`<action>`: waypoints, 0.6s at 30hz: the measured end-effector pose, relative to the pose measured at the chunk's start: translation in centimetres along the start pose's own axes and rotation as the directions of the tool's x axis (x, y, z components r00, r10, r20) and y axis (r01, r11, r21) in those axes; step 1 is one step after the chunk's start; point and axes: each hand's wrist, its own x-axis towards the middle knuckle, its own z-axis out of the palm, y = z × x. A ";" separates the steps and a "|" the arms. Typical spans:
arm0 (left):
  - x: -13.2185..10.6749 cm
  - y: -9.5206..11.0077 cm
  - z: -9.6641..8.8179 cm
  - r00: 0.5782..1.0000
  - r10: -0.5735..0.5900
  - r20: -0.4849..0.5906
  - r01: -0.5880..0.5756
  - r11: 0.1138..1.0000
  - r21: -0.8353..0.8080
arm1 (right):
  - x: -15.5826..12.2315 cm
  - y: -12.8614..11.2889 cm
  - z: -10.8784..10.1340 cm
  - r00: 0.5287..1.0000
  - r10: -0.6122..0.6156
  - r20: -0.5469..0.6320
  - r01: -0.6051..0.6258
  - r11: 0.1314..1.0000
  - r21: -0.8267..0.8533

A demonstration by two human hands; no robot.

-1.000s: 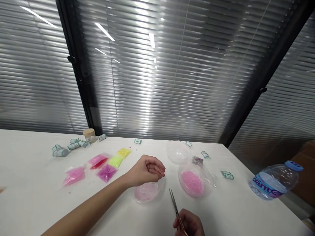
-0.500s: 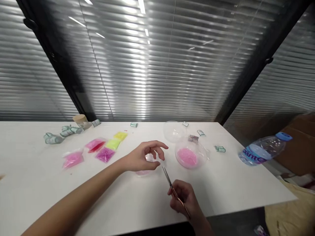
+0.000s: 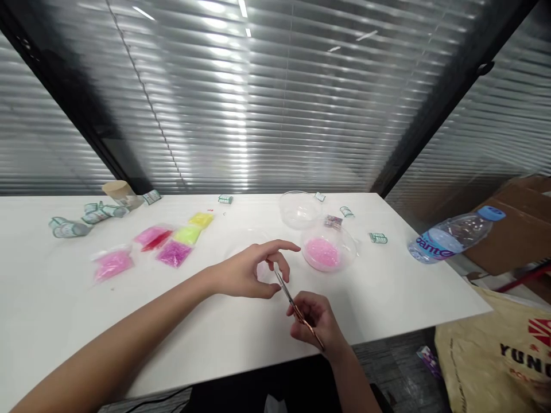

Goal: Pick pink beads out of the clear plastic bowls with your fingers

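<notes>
My right hand (image 3: 316, 324) grips a small pair of scissors (image 3: 297, 310) with silver blades and rose-gold handles, held above the table's front part. The blade tips point up and left, into the gap between my left thumb and fingers. My left hand (image 3: 253, 269) is open, its thumb apart from the curved fingers; no held thing can be made out. Beneath and behind it lies a clear plastic piece (image 3: 245, 235), partly hidden. Just right of my left fingertips sits a clear round container (image 3: 344, 249) with pink beads (image 3: 322, 252) inside.
Left on the white table (image 3: 181, 338) lie pink (image 3: 114, 264), red, purple (image 3: 173, 253) and yellow bags. Another clear bowl (image 3: 300, 210) and several green-printed rolls (image 3: 377, 237) are scattered behind. A water bottle (image 3: 456, 235) stands tilted-looking at the right edge; cardboard boxes (image 3: 512, 223) are beyond.
The scissors and my right hand have moved up and left relative to my left hand, so the tips now lie between its fingers and thumb. The view has tilted down.
</notes>
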 end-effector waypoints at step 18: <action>0.1 -0.2 0.5 1.000 0.010 0.020 -0.010 1.000 -0.015 | -0.1 -0.6 0.0 1.000 0.024 -0.001 -0.024 0.999 -0.022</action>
